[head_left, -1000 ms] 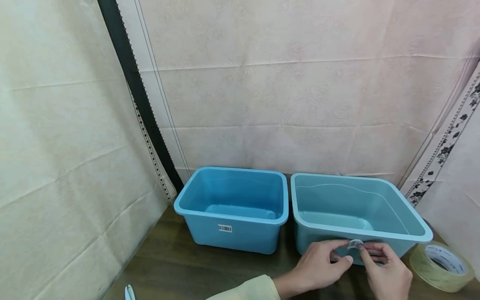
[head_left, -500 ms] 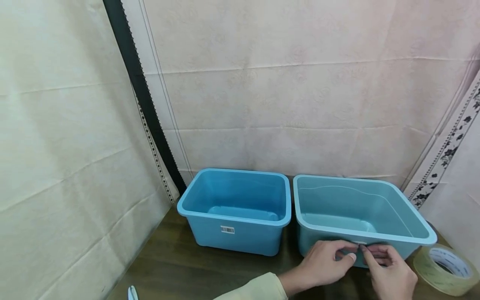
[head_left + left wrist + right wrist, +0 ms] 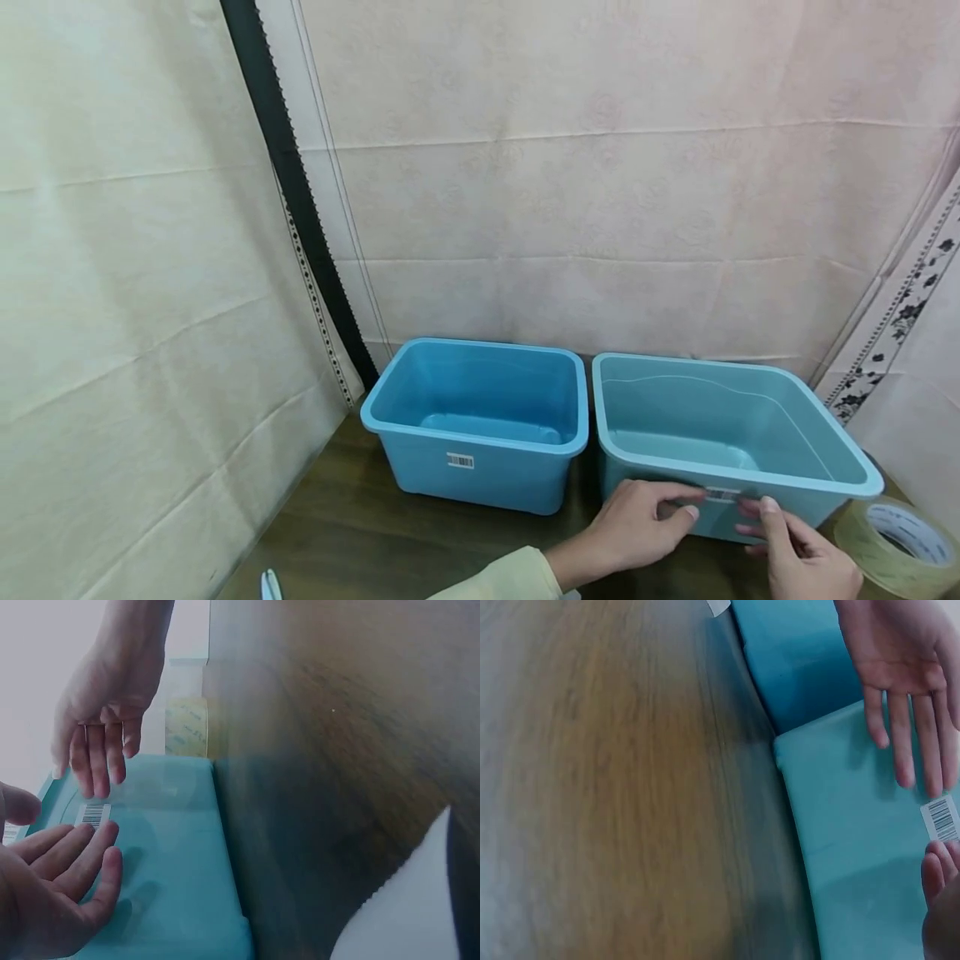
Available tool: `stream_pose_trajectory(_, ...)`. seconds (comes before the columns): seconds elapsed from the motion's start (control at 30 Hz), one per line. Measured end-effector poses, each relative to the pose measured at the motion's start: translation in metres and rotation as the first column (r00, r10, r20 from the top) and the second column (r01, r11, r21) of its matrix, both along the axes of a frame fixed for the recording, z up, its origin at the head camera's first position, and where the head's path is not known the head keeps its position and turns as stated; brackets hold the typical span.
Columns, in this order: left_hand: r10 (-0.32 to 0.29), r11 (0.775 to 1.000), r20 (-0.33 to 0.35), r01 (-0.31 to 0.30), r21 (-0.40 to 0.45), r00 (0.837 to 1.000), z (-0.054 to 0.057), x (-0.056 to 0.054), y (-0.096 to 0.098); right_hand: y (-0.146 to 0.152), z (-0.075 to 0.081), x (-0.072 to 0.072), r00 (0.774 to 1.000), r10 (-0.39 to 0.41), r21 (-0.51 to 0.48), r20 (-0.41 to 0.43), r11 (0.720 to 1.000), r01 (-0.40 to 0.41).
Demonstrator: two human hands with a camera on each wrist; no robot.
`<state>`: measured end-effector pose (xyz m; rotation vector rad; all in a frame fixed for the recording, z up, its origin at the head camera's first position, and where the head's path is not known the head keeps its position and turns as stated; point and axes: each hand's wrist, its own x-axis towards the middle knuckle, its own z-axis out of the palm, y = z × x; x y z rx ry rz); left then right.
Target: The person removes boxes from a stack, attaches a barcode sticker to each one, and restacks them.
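A barcode label [image 3: 722,495] lies flat on the front wall of the pale teal bin [image 3: 637,487] at the right, just under its rim. My left hand [image 3: 641,525] is at the label's left end, fingers nearly straight, the fingertips at or very near its edge. Off the label's other end, my right hand [image 3: 802,558] has its fingers loosely extended and nothing in them. Both wrist views show the label [image 3: 94,815] between the two sets of fingertips. Whether the right fingers touch the bin wall I cannot tell.
A deeper blue bin [image 3: 487,479] stands at the left with its own barcode label [image 3: 460,460]. Beside the teal bin lies a roll of clear tape [image 3: 896,546]. A light blue object [image 3: 270,585] shows at the bottom edge. Cloth hangs behind and at the sides.
Earlier both hands pinched the curled label, then pressed it to the teal bin's front. Now the right fingers have spread away to the right, and the label shows flat on the wall.
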<state>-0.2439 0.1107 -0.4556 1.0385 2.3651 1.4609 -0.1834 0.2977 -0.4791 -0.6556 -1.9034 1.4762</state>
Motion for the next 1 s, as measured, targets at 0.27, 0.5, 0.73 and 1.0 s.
stream_pose_trajectory(0.27, -0.036, 0.999, 0.053, 0.035, 0.010, 0.998, -0.004, -0.001, 0.013, 0.012, -0.006, -0.002, 0.992, 0.128, -0.025, -0.006, 0.991, -0.128)
stream_pose_trajectory(0.5, -0.033, 0.999, 0.138, 0.029, 0.032, 0.990, 0.002, 0.000, -0.018, 0.035, -0.003, 0.006, 0.996, 0.088, 0.088, 0.030, 0.992, -0.090)
stream_pose_trajectory(0.73, -0.084, 0.993, 0.115, 0.073, 0.095, 0.990, 0.019, 0.007, -0.072, 0.039, 0.012, 0.013, 0.966, -0.163, 0.138, -0.199, 0.972, 0.192)
stream_pose_trajectory(1.0, 0.081, 0.982, 0.025, -0.084, 0.170, 0.996, 0.038, 0.014, -0.132, 0.039, 0.036, 0.011, 0.878, -0.219, 0.044, -0.427, 0.964, 0.262)
